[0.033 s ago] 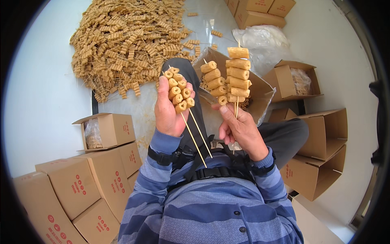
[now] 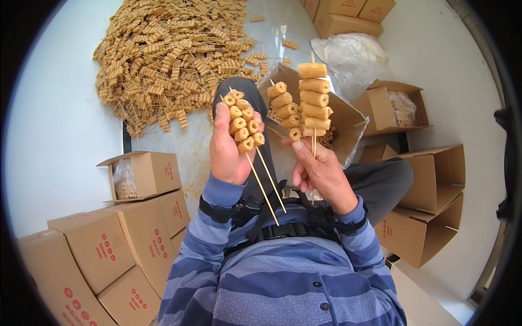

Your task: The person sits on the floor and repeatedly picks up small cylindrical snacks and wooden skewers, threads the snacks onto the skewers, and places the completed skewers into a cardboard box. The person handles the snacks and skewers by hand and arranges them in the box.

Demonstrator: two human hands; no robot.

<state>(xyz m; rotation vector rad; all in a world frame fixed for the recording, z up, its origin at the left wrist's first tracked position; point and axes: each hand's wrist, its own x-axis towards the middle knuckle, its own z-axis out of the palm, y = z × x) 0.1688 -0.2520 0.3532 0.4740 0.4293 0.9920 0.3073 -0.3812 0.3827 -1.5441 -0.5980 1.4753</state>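
My left hand [image 2: 231, 149] is closed round two skewers of hollow golden-brown rolls [image 2: 239, 124]. The rolls lie side by side along my palm, and two bare stick ends slant down toward my lap. Between thumb and fingers, my right hand [image 2: 321, 171] pinches the sticks of more roll skewers [image 2: 314, 98], which stand upright. Left of them another skewer of rolls [image 2: 283, 101] leans away; its lower end is at my right fingertips, and I cannot tell whether it is held too. Behind these is an open carton [image 2: 348, 117] with a clear plastic liner and more skewers inside.
A large heap of skewers [image 2: 163, 65] covers the floor at the far left, with a few strays [image 2: 290, 44] beside it. Cartons [image 2: 109, 250] are stacked at left. Open cartons [image 2: 429, 179] stand at right, near a bundle of clear plastic [image 2: 353, 57].
The skewers in my right hand have shifted slightly left. My left hand and its skewers have moved slightly right. Both grips look the same.
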